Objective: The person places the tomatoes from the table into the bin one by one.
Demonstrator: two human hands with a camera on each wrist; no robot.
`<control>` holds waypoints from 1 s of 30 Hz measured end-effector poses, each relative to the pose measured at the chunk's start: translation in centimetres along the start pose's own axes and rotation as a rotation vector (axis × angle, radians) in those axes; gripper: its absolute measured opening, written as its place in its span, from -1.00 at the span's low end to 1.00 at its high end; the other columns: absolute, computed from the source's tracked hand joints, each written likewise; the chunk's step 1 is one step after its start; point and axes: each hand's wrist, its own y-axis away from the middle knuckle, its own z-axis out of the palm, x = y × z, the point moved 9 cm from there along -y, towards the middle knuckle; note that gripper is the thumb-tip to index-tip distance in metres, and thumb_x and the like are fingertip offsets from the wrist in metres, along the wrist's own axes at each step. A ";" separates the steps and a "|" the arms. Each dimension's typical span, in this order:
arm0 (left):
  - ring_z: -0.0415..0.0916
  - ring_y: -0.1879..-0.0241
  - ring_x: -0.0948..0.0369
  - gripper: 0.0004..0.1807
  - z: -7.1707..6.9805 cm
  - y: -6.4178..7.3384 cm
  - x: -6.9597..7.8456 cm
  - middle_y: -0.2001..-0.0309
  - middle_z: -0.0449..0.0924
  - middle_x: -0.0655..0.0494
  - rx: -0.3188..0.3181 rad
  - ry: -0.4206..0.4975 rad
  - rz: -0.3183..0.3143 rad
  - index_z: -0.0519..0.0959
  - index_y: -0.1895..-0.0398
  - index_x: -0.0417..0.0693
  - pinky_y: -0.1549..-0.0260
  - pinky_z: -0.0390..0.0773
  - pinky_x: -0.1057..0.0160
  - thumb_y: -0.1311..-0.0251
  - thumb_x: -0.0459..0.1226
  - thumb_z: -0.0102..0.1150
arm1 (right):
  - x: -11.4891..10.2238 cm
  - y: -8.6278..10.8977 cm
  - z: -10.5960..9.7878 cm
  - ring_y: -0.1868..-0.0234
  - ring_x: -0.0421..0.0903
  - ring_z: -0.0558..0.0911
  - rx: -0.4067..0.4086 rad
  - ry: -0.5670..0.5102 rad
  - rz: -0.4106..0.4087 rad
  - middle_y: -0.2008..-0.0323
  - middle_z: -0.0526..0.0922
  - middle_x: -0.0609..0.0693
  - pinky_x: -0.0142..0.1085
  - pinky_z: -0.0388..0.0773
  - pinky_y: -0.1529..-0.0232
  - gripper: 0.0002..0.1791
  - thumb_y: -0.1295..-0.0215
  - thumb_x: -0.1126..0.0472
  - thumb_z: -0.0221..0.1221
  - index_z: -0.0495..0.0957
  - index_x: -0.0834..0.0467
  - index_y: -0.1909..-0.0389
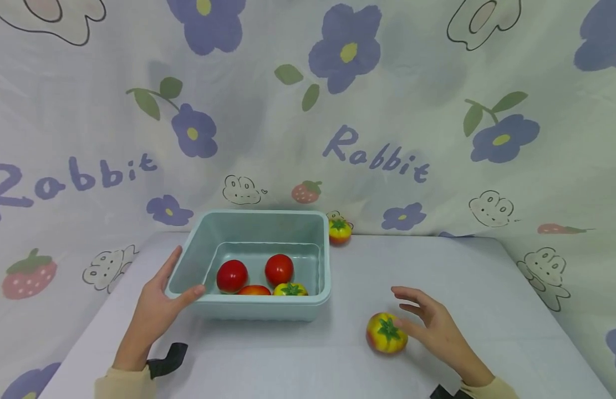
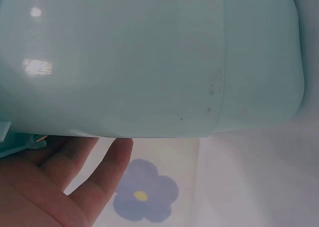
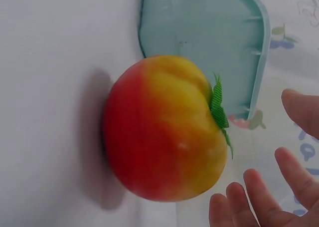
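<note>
A pale teal plastic bin (image 1: 268, 307) stands on the table's left half. Inside it lie two red tomatoes (image 1: 232, 276), part of an orange-red one (image 1: 254, 290) and a yellow one with a green leafy top (image 1: 290, 289). My left hand (image 1: 158, 310) holds the bin's near left corner, thumb at the rim and fingers along the outer side. Right of the bin a yellow-and-red tomato (image 1: 386, 334) rests on the table. My right hand (image 1: 437, 330) hovers beside and above it, fingers spread apart; in the right wrist view the fingers (image 3: 259, 197) show a gap from the tomato (image 3: 164, 132).
Another yellow-red tomato (image 1: 340, 231) sits behind the bin's far right corner, partly hidden by it. White cloth covers the table (image 1: 437, 271). A patterned curtain (image 1: 268, 127) with flowers and rabbits hangs behind the table's far edge.
</note>
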 end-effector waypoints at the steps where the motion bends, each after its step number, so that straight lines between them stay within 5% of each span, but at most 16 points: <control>1: 0.14 -0.37 -0.37 0.07 0.0 0.0 0.0 -0.52 0.06 -0.34 0.000 0.001 0.000 -0.11 -0.64 -0.02 -0.09 0.31 -0.52 -0.22 -0.09 0.36 | 0.1 0.1 0.0 -0.22 -0.09 0.53 -0.003 -0.003 -0.002 -0.26 0.52 0.18 -0.35 0.55 -0.18 -0.46 -0.25 0.29 0.37 0.49 0.17 -0.25; 15: 0.07 -0.42 -0.36 0.08 0.1 0.0 -0.1 -0.54 0.02 -0.30 -0.007 0.002 -0.010 -0.12 -0.65 0.01 -0.11 0.25 -0.56 -0.21 -0.08 0.37 | 2.2 1.9 0.5 -0.22 -0.26 0.49 -0.074 -0.039 0.085 -0.29 0.47 0.24 -0.32 0.58 -0.15 -0.36 -0.23 0.25 0.39 0.43 0.27 -0.31; 23: 0.07 -0.42 -0.37 0.09 0.2 0.1 -0.2 -0.54 0.02 -0.30 -0.009 0.000 -0.023 -0.13 -0.65 0.02 -0.11 0.26 -0.55 -0.21 -0.07 0.37 | 3.1 2.3 1.3 -0.25 -0.05 0.49 -0.126 0.012 0.171 -0.31 0.48 0.15 -0.39 0.55 -0.14 -0.30 -0.17 0.15 0.44 0.43 0.19 -0.33; 30: 0.09 -0.41 -0.36 0.09 0.1 0.0 -0.3 -0.54 0.03 -0.30 -0.003 -0.004 -0.023 -0.13 -0.65 0.03 -0.11 0.28 -0.54 -0.21 -0.08 0.37 | 3.6 2.3 2.2 -0.21 -0.25 0.46 -0.194 0.077 0.179 -0.31 0.49 0.12 -0.41 0.55 -0.12 -0.27 -0.17 0.08 0.44 0.41 0.16 -0.34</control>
